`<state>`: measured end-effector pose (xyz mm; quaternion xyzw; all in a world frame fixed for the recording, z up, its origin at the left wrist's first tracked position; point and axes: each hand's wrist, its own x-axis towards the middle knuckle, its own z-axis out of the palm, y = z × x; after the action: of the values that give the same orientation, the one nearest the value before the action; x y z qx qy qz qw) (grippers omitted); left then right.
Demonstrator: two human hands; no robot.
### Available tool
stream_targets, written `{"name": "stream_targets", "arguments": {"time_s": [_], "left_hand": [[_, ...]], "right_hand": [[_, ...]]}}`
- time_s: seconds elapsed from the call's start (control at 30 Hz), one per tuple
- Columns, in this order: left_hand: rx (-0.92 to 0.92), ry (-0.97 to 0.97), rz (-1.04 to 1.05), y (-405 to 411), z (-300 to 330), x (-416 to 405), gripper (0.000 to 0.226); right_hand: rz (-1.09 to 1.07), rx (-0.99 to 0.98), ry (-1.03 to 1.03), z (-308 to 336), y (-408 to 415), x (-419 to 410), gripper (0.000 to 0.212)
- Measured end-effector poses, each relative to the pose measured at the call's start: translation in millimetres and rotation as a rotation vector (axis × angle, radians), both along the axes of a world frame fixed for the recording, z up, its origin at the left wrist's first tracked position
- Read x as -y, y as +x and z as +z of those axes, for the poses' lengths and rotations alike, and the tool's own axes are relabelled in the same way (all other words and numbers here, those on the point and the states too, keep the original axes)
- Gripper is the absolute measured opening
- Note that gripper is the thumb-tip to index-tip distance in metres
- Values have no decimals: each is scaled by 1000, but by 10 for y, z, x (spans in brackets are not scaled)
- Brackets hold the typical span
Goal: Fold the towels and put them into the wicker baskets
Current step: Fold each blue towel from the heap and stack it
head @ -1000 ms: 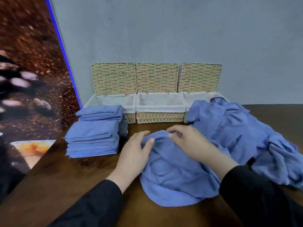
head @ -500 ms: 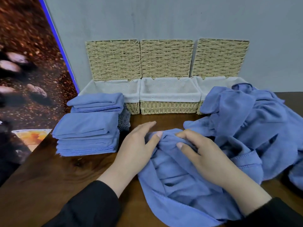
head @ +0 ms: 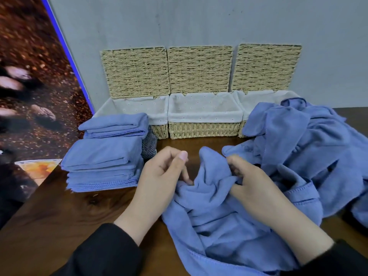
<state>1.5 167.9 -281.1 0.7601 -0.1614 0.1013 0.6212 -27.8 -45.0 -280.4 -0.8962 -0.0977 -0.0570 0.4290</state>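
Towel: a loose blue towel (head: 215,212) lies crumpled on the brown table (head: 59,226), before the middle basket (head: 204,130).
Right hand (head: 256,188): fingers curled into a raised fold — gripping it.
Left hand (head: 161,180): fingers bent, tips touching the cloth; whether it pinches, cannot tell.
Around: folded stack (head: 103,162) left — unfolded heap (head: 310,148) right.

A dark wooden worktop (head: 59,220) is seen in front of a plain grey wall (head: 199,20), while to the left a large brown printed panel (head: 29,76), edged with a blue strip (head: 65,48), is set at a slant against the wall
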Motion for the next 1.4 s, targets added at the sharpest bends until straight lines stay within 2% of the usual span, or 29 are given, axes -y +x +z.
{"name": "stream_targets", "arguments": {"time_s": [0.03, 0.1, 0.13, 0.23, 0.37, 0.43, 0.57, 0.6, 0.77, 0.87, 0.93, 1.0, 1.07, 1.13, 1.3, 1.4], "left_hand": [[-49, -17, -29, 16, 5, -5, 6], [-108, 92, -109, 23, 2, -18, 41], [-123, 158, -154, 24, -20, -14, 47], [-72, 189, -178, -35, -37, 30, 29], [3, 0, -48, -74, 60, 19, 13], [14, -108, 41, -84, 98, -10, 11], [15, -209, 102, -86, 149, -25, 13], [11, -227, 110, -86, 175, -32, 17], [14, -220, 194, -85, 245, -133, 27], [40, -128, 244, -59, 264, -190, 28], [40, -9, 246, -56, 278, -205, 41], [46, 145, 251, -55, 265, -190, 46], [78, 208, 263, -44, 221, -170, 23], [79, 170, 284, -57, 195, -147, 13], [148, 30, 294, -140, 258, -131, 25], [161, -90, 326, -186, 400, -191, 25]], "right_hand": [[9, 36, 30, 38, -14, -14, 21], [44, 100, 12, 83, -36, -42, 30], [62, 127, -4, 83, -46, -54, 34], [87, 144, 17, 58, -55, -91, 38], [152, 51, 71, 74, -76, -48, 22], [210, -18, 71, 105, -116, -30, 32], [315, -92, 240, 139, -157, -77, 29], [282, -57, 247, 127, -145, -88, 21], [-63, 134, 224, 86, -54, -74, 24], [-330, 258, 314, 123, -28, 9, 25], [-411, 292, 367, 141, -13, 59, 17], [-420, 273, 382, 151, -4, 85, 15], [-389, 242, 382, 132, 5, 103, 23], [-383, 214, 385, 122, 6, 111, 29], [-357, 175, 408, 124, -7, 134, 47], [-305, 115, 219, 155, -16, 162, 53]]}}
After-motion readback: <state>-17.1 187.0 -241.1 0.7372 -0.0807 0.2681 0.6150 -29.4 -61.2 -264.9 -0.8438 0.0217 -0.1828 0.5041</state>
